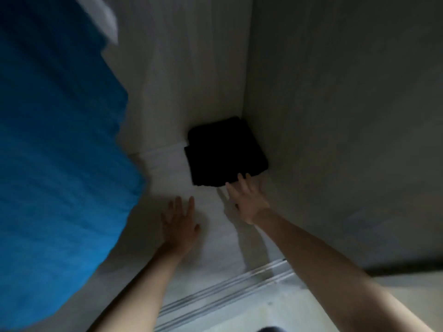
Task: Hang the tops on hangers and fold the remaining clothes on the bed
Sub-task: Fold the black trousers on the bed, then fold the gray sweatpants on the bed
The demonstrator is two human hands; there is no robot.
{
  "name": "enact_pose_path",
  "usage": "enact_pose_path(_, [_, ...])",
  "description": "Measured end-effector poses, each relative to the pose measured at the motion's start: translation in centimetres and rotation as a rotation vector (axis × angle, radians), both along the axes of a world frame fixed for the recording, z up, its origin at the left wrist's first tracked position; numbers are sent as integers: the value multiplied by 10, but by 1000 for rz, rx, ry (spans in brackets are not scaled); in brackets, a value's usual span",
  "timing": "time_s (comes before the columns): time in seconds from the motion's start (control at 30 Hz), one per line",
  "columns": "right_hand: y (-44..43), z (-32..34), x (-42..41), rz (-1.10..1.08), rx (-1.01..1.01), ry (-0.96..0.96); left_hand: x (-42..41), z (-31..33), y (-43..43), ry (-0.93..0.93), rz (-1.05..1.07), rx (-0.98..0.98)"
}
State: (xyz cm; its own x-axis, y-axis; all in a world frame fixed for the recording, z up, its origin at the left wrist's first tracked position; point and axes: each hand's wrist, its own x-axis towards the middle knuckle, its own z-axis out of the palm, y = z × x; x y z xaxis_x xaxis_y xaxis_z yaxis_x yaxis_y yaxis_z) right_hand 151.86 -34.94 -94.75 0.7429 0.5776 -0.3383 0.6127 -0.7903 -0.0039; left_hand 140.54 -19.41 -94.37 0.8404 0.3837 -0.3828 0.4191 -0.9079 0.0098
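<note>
A folded black garment [225, 152] lies on the pale wardrobe floor [167, 185], pushed into the back right corner. My right hand [247, 200] reaches toward it with straight fingers, the fingertips touching its near edge. My left hand [179, 224] hovers open and flat over the wardrobe floor, to the left of the garment and apart from it. A bright blue top [60, 152] hangs at the left and fills that side of the view; its hanger is hidden.
The wardrobe's right side wall [335, 116] and back wall [179, 68] close in the corner. Metal sliding-door rails [227, 291] run across the front edge of the floor. A white garment edge [105, 17] shows at the top left.
</note>
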Motion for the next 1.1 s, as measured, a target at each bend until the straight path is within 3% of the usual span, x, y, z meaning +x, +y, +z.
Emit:
enact_pose_path(0.23, [-73,157,-62,16,-173,58,-26,124,-93,-53,-137,-116])
enact_pose_path(0.4, [-103,267,-97,16,-126,-25,-45,233,-132,-137,-213,-224])
enact_pose_path(0.5, [-127,346,-134,-33,-112,-10,-65,311,-148,-227,-332,-242])
enact_pose_path(0.67, [-171,467,-201,-259,-54,67,-120,443,-169,-122,-364,-288])
enact_pose_path(0.87, [-222,545,-235,-460,-8,63,-131,544,-172,-274,-372,-234])
enact_pose_path(1.1, [-320,585,-280,-466,46,-70,-180,572,-205,-385,-481,-130])
